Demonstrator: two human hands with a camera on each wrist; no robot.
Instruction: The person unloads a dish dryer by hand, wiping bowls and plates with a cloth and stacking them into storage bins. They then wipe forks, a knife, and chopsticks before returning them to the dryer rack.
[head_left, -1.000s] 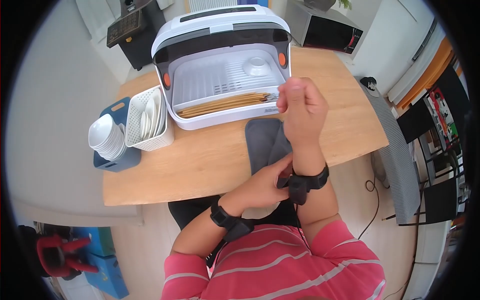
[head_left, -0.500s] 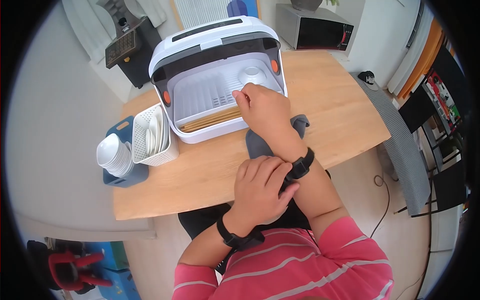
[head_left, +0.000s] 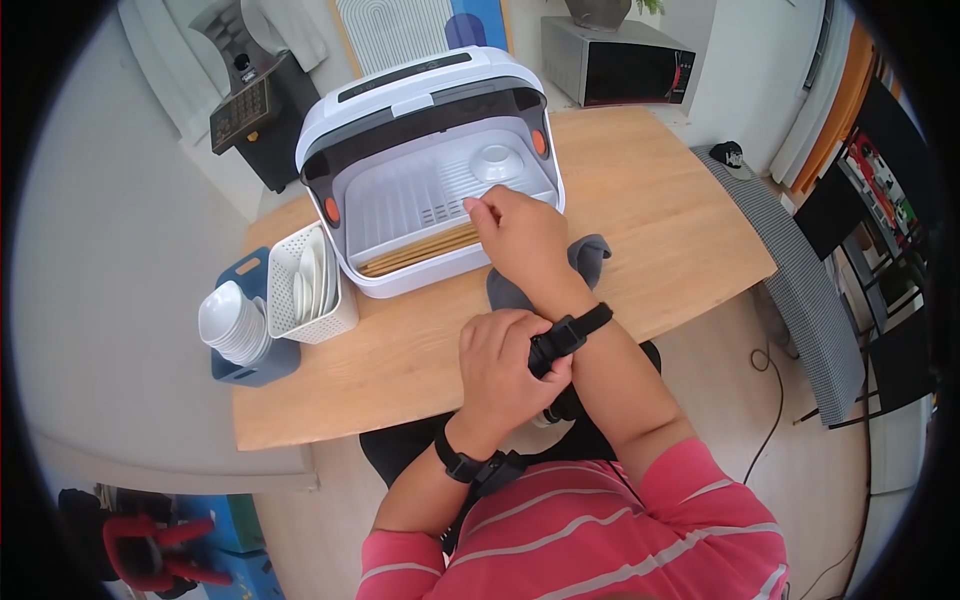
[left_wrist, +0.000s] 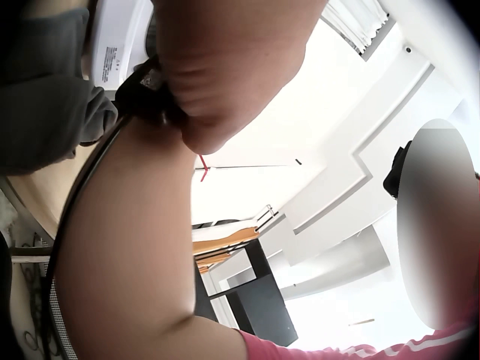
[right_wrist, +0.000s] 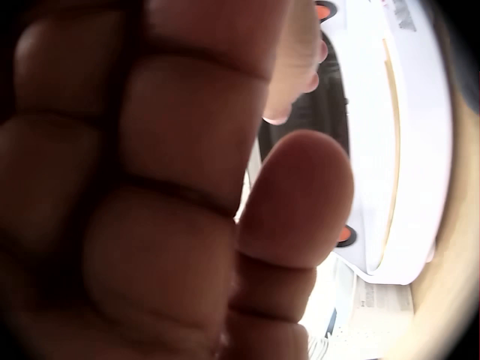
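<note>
My left hand point(head_left: 500, 365) grips the black wrist camera point(head_left: 558, 342) on the right wrist, fingers bent over it. In the right wrist view, large left fingers point(right_wrist: 172, 142) fill the near left side. The right hand point(head_left: 522, 238) is raised in front of the white dish cabinet point(head_left: 430, 275), back of the hand up, fingers curled and nothing visible in them. Past it, wooden chopsticks point(head_left: 415, 250) lie in the cabinet's front tray and a small white bowl point(head_left: 496, 163) sits on the rack. A grey cloth point(head_left: 590, 258) lies partly behind the right forearm.
Left of the cabinet stand a white basket point(head_left: 335, 325) of plates and a blue bin point(head_left: 250, 373) with stacked white bowls point(head_left: 232, 318). A microwave point(head_left: 620, 68) is behind the wooden table point(head_left: 680, 220); a patterned bench point(head_left: 785, 260) runs along its right.
The right hand has swung left and turned its back upward. My left hand has moved from beneath the right wrist onto its camera. The head view has shifted, placing the cabinet lower.
</note>
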